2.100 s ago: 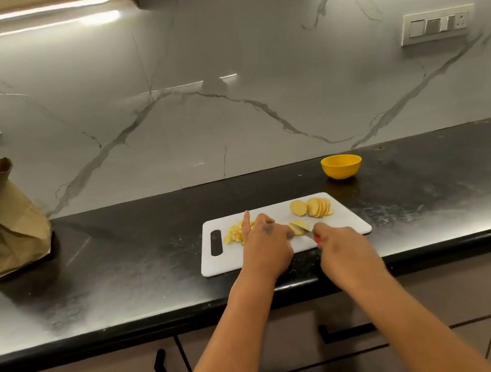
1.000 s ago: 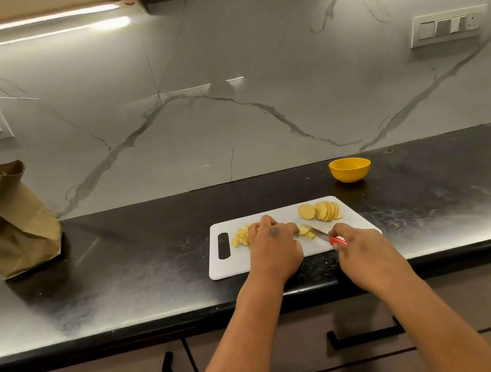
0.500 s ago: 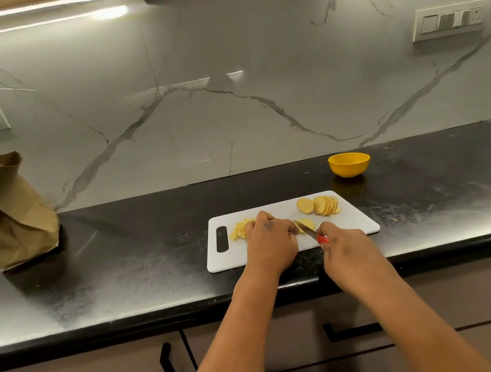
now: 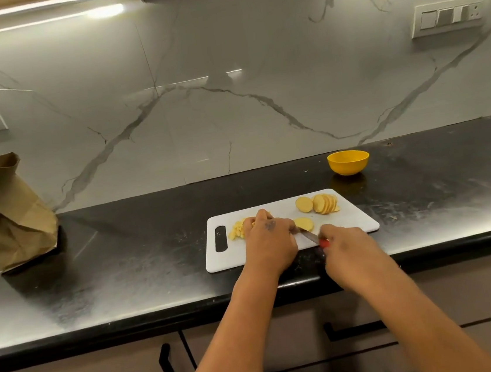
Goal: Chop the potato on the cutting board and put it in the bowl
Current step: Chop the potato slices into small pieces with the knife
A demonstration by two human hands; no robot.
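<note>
I watch my right hand (image 4: pixel 344 243) grip the red-handled knife (image 4: pixel 311 236) — blade now drawn back beside a fresh potato slice (image 4: pixel 303 224) on the cutting board (image 4: pixel 355 219); left hand (image 4: pixel 270 239) presses alongside, grasp hidden. Yellow bowl (image 4: pixel 348 162) waits — more chopping ahead.

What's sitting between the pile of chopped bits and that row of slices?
In the head view, the left hand, with one potato slice just beyond it.

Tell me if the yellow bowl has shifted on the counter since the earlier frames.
No. The yellow bowl keeps its spot just beyond the cutting board's far right corner; only the camera moved.
</note>
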